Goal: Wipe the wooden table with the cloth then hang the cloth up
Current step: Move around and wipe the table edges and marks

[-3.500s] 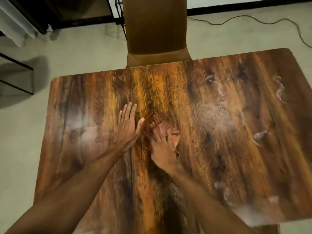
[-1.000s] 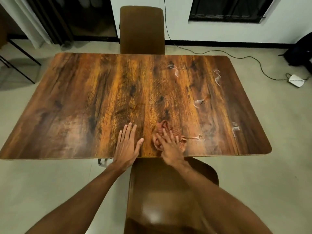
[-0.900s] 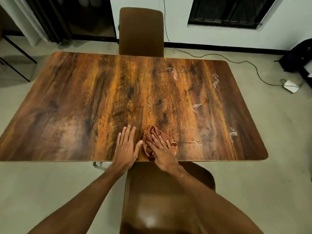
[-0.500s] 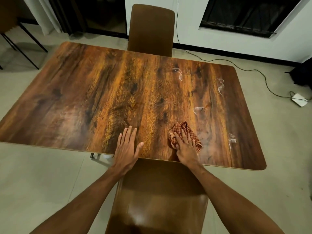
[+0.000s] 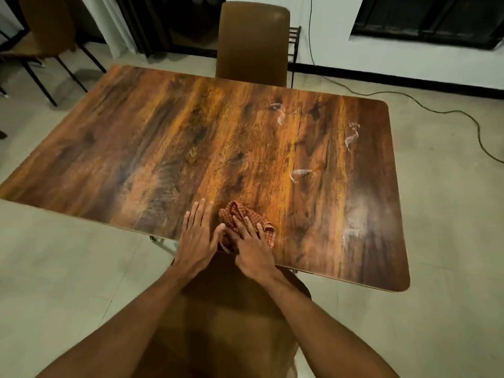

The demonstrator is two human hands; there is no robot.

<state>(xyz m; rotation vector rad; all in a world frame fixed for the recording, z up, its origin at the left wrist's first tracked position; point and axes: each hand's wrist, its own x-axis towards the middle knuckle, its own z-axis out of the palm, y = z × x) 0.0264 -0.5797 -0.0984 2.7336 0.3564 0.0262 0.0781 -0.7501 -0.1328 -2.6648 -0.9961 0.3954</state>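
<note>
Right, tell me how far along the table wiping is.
Mid-wipe. The right hand presses the cloth flat near the table front edge; the left hand rests beside it. White smears on the right side remain. The cloth is not yet hung.

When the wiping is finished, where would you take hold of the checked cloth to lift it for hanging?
I would pinch the cloth at its raised, bunched far folds, coming from above with the right hand already resting on it. It lies crumpled on the table, so those folds probably pinch more easily than flat edges.
</note>
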